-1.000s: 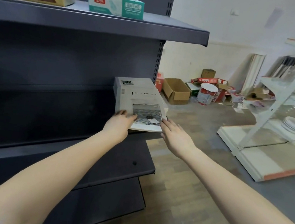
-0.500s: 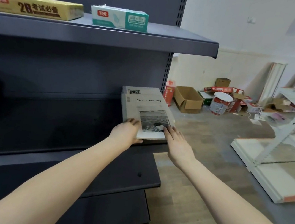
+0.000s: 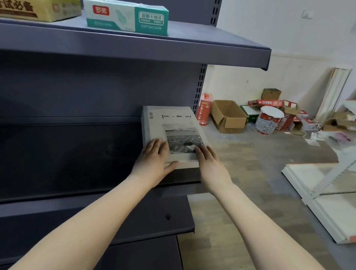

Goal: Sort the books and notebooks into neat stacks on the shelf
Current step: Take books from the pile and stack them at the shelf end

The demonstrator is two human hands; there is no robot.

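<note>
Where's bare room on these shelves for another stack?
Bare: middle shelf left of the book stack; top shelf right of the tissue box. Crowded: the middle shelf's right end, where left hand and right hand press the stack.

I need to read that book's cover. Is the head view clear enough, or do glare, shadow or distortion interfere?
Head view: title on the book partly washed out, seemingly glare; the middle shelf beside it sits in deep shadow; the wide-angle lens stretches the forearms; left hand and right hand look sharp.

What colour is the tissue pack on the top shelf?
The tissue pack is white and teal, red logo; head view.
</note>
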